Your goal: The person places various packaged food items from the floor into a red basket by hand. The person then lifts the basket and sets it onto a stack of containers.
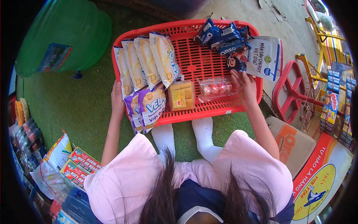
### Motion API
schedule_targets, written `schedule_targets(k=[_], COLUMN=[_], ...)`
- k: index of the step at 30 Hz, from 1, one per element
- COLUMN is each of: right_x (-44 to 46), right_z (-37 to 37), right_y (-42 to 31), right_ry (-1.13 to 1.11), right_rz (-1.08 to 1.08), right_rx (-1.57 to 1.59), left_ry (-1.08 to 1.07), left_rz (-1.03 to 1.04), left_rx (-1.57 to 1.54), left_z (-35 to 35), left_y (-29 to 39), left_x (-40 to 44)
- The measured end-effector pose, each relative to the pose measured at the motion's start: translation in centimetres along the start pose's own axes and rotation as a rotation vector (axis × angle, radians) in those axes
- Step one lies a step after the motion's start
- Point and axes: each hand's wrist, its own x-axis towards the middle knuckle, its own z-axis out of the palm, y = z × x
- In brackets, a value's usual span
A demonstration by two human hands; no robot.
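Observation:
A red plastic basket (194, 29) lies in front of me. My left hand (118, 100) holds its left rim, the fingers partly hidden by the packs. My right hand (245, 89) reaches over the right side, its fingers stretched out at the edge of the Oreo packs (225, 37) and a white dried-fruit pouch (263, 56). Several yellow-and-white bread packs (164, 58) lean in a row at the left. Below them are purple Vela sandwich packs (152, 106). A yellow sponge-cake pack (181, 96) and a clear tray of red-topped sweets (218, 88) lie along the near side.
Green turf (74, 108) covers the ground. A large green plastic bin (74, 30) stands at the far left. To the right are a red metal stand (289, 91), a cardboard box (289, 143), a Sun Star sign (320, 183) and a snack rack (332, 106). Red-and-green boxes (80, 166) are at the lower left.

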Motion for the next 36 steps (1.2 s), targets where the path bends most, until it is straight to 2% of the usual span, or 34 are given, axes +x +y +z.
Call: schedule_targets(k=[8, 12, 17, 36], right_x=[0.9, 1.3, 1.0, -0.7], right_z=[0.1, -0.3, -0.2, -0.8], right_y=[-0.2, -0.5, -0.1, 0.9], right_ry=[-0.017, 0.017, 0.009, -0.020], right_rz=[-0.072, -0.042, -0.092, -0.025], right_rx=[-0.020, -0.018, 0.066, 0.020], left_ry=[0.031, 0.024, 0.027, 0.014], left_rz=[-0.035, -0.029, -0.028, -0.028], left_rx=[-0.020, -0.047, -0.028, -0.069], left_z=[-0.1, 0.0, 0.0, 0.0], left_y=[-0.4, -0.5, -0.2, -0.4], left_x=[0.1, 0.0, -0.1, 0.1])
